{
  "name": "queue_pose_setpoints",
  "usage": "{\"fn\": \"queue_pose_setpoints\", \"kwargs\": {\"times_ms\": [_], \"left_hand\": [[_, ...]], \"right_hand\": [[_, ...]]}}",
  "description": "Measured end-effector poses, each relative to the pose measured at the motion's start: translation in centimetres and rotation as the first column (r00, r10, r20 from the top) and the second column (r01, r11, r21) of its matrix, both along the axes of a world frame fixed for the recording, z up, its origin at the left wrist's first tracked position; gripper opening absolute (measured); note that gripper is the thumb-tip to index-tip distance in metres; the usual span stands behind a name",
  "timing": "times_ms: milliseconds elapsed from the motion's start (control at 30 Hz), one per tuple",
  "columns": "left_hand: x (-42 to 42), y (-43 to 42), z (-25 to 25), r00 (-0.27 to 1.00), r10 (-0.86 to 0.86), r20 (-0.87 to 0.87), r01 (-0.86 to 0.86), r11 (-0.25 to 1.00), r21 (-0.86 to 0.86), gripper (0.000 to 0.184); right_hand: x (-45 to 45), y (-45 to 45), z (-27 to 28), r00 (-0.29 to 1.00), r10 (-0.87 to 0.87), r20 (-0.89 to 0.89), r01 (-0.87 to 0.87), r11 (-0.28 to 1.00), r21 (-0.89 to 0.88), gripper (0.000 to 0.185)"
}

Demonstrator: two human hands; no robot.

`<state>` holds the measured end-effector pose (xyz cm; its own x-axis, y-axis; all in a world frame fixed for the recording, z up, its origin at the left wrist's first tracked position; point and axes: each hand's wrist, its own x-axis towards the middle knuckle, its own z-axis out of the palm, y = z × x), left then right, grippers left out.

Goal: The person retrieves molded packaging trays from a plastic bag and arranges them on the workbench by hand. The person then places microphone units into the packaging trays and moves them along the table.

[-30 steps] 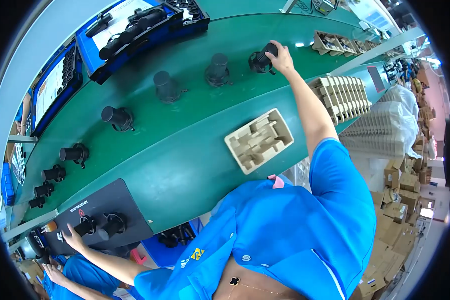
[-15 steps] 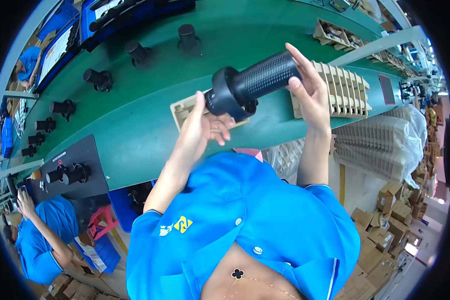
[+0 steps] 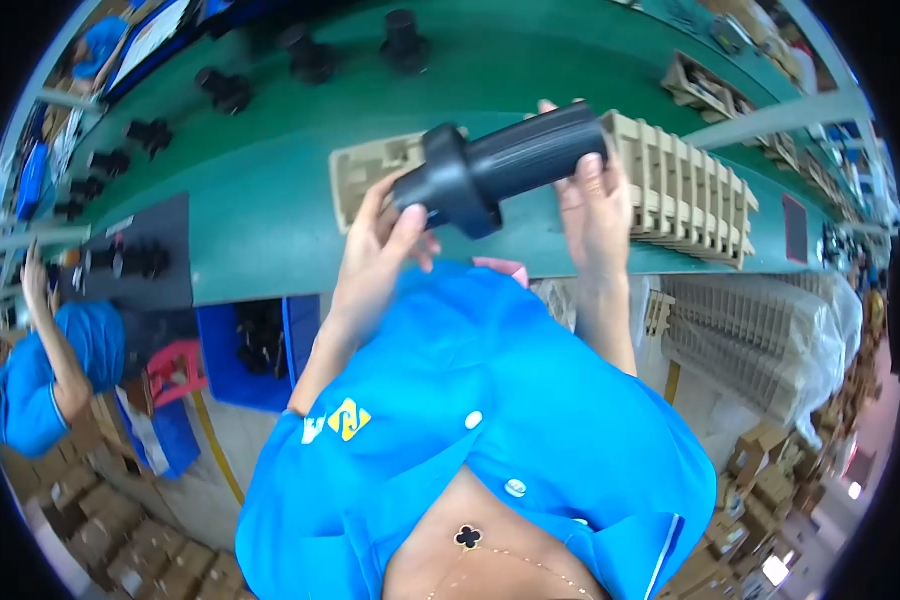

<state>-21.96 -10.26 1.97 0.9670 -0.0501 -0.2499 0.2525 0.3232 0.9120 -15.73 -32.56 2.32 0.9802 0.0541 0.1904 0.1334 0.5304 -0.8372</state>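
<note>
A black cylindrical device [image 3: 535, 155] with a wide collar near its left end is held above the green bench, tilted with its right end higher. I cannot tell its exact kind. My left hand [image 3: 375, 235] is closed round the narrow end beyond the collar, thumb on the near side. My right hand [image 3: 595, 200] grips the long barrel near its right end, thumb in front and fingertips showing behind. Partly behind the device, a beige moulded tray [image 3: 355, 175] lies on the bench.
Beige trays stand stacked on edge [image 3: 685, 190] beside my right hand. Several black devices [image 3: 405, 45] stand along the green bench [image 3: 260, 240]. A blue bin [image 3: 235, 375] is below the bench at left, near a co-worker in a blue shirt [image 3: 95, 345]. Wrapped trays [image 3: 760, 330] stand at right.
The device has turned about its length, so its dotted side no longer shows and a ribbed side does. My left hand has closed round the narrow end. The whole view has shifted somewhat.
</note>
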Motion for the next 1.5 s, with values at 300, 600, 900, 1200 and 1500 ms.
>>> {"fn": "queue_pose_setpoints", "kwargs": {"times_ms": [300,600,900,1200,1500], "left_hand": [[0.7,3.5,1.2,0.958,-0.112,0.264,0.033,0.958,0.286,0.068],[1.9,5.8,-0.3,0.889,-0.099,0.447,-0.038,0.957,0.287,0.069],[3.6,7.8,0.2,0.981,-0.110,0.159,0.095,0.990,0.101,0.061],[4.1,8.2,0.1,0.913,-0.078,0.401,0.072,0.997,0.030,0.063],[4.4,8.9,-1.4,0.851,-0.116,0.512,0.076,0.992,0.098,0.069]], "right_hand": [[-1.3,3.3,0.2,0.982,-0.060,-0.178,0.050,0.997,-0.060,0.063],[0.0,5.0,-0.9,0.975,0.009,-0.224,-0.017,0.999,-0.031,0.065],[0.1,6.2,-2.0,0.999,0.006,-0.054,0.001,0.991,0.130,0.070],[0.7,5.1,-2.5,0.990,0.109,-0.091,-0.105,0.993,0.057,0.078],[0.8,5.5,-2.7,0.990,0.118,-0.074,-0.122,0.991,-0.049,0.084]]}}
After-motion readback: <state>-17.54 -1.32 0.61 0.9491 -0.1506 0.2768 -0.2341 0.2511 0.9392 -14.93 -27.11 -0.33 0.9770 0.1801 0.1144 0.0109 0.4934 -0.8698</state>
